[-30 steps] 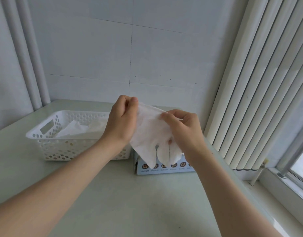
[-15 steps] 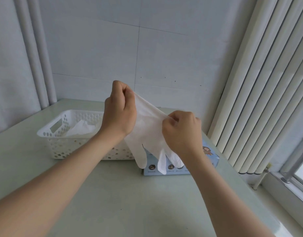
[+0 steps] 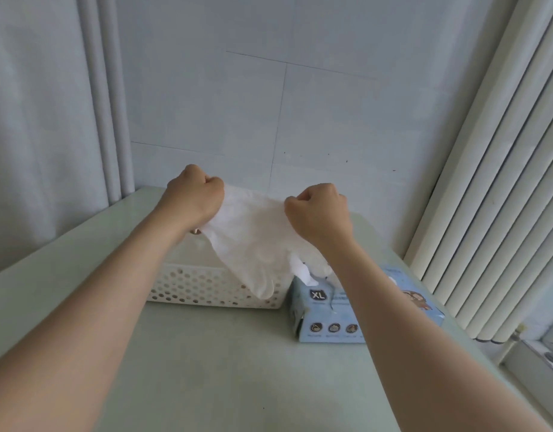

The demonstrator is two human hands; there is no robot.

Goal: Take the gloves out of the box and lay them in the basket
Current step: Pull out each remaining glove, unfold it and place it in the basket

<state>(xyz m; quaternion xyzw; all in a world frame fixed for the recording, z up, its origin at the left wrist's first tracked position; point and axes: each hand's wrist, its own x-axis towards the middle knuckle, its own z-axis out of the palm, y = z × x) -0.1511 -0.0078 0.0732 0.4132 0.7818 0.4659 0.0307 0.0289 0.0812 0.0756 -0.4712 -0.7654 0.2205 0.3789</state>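
A white glove hangs stretched between two hands above the basket. Its cuff edge is pulled taut and its finger sleeves droop in front of the basket's near wall, one reaching almost to the basket's foot. The left hand, up over the basket, is a tight fist, its fingers curled round one corner of the cuff. The right hand, above the basket's right end, is clenched likewise on the other corner. Both hands show only their backs, so the fingertips and the exact pinch are hidden. The left forearm and the glove cover most of the basket: only a stretch of its perforated near wall shows, and its inside cannot be made out. Just beside the basket's right end lies the pale blue box marked XL; whether the two touch is unclear. The right forearm crosses the box, and white material bunches at its top, partly behind the glove. Basket and box stand on the pale green tabletop. Right of the basket, beyond the box, vertical blinds are cut off by the frame.
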